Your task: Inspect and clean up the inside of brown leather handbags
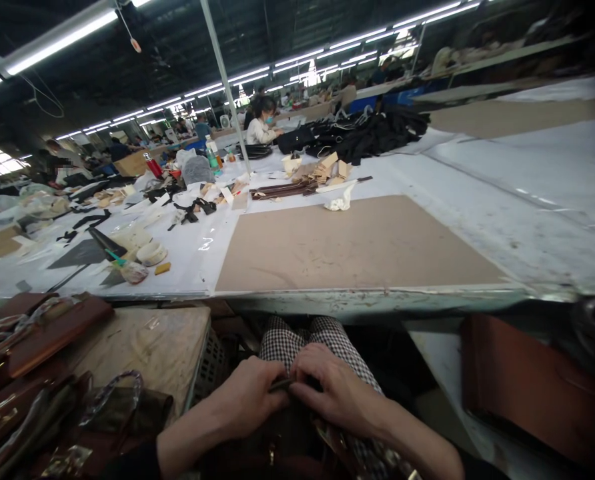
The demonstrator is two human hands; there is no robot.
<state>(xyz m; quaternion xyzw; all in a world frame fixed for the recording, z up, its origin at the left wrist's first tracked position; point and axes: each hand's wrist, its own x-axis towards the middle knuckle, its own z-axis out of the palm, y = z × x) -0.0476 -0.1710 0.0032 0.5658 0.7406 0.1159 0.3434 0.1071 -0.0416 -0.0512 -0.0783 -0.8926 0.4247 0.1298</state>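
Both my left hand [247,400] and right hand [335,393] had a closed grip pinching a thin dark strap [281,384] over my lap, below the table [357,300] edge; grip looked shallow, so strap could've slipped out mid-pull.

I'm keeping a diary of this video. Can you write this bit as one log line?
left hand: pinching dark strap | right hand: on strap, over lap | cardboard sheet: flat on table | brown bags: stacked at left
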